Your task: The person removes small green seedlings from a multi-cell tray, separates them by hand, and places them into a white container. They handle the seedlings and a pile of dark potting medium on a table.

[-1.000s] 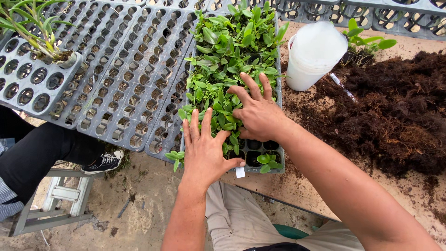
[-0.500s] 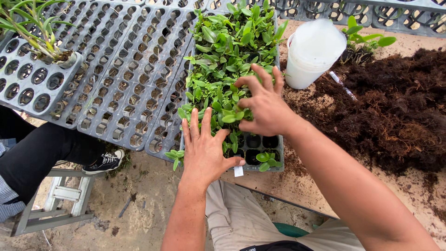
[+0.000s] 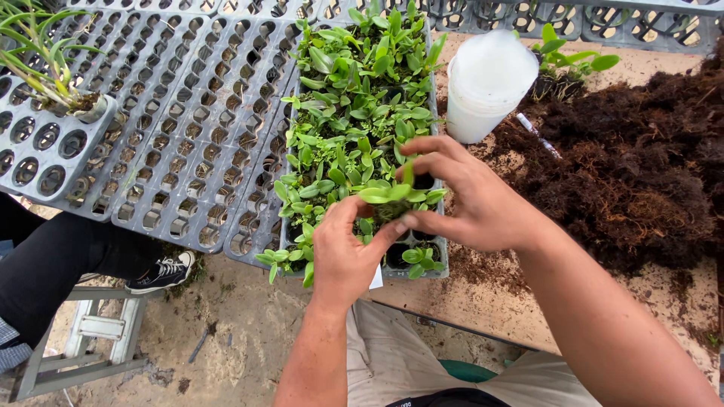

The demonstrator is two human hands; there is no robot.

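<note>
A grey cell tray (image 3: 441, 260) full of small green seedlings lies at the table's front edge. Both hands meet over its near end. My left hand (image 3: 343, 256) and my right hand (image 3: 467, 200) pinch one small seedling (image 3: 392, 197) between thumbs and fingers, its leaves spreading above the fingertips. Its lower part is hidden by my fingers, so I cannot tell whether it sits in its cell or is lifted clear.
Empty grey cell trays (image 3: 188, 136) spread to the left, one holding a grassy potted plant (image 3: 53, 68). A white plastic cup (image 3: 486, 83) stands beside a heap of dark brown fibre (image 3: 633, 166). Another person's leg and sneaker (image 3: 162, 273) rest on a stepladder (image 3: 83, 343) below left.
Both hands moved from lying spread on the seedlings to closing together on one seedling near the tray's front end.
</note>
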